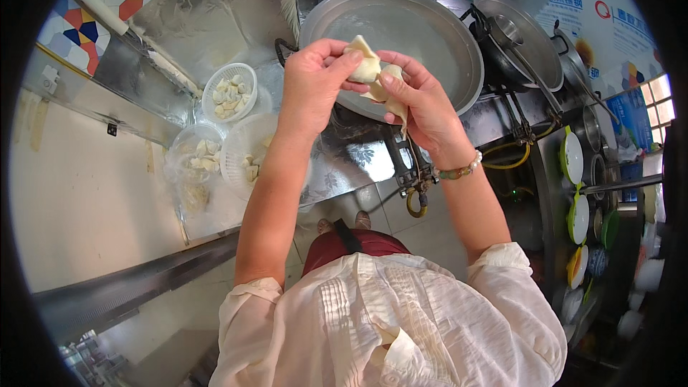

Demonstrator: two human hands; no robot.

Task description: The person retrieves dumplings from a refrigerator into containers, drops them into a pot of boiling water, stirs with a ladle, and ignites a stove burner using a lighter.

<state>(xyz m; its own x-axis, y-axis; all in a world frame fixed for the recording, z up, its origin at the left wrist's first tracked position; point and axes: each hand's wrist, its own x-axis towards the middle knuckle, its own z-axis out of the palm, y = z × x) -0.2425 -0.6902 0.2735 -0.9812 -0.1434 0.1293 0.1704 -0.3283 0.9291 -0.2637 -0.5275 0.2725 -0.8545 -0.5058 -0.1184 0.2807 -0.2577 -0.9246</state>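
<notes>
Both hands are raised over the near side of a large round metal pan [392, 21]. Between the thumb and fingers of my left hand [322, 72] is a pale, folded wonton [365, 67]. My right hand [422, 91] grips a second wonton [395, 102], whose loose wrapper edge hangs below the fingers. The two pieces meet or overlap between the hands; whether they are stuck together cannot be made out. Cloudy liquid appears to lie in the pan. Left of it, a white plastic basket [207, 78] contains several wontons [231, 98].
Nearer me stand a clear plastic container [174, 142] and a larger white basket [228, 156], each with more pieces. A wok [543, 48] with a metal ladle [529, 67] sits right of the pan. Gas burner fittings [424, 177] and a yellow hose [508, 165] run along the counter front.
</notes>
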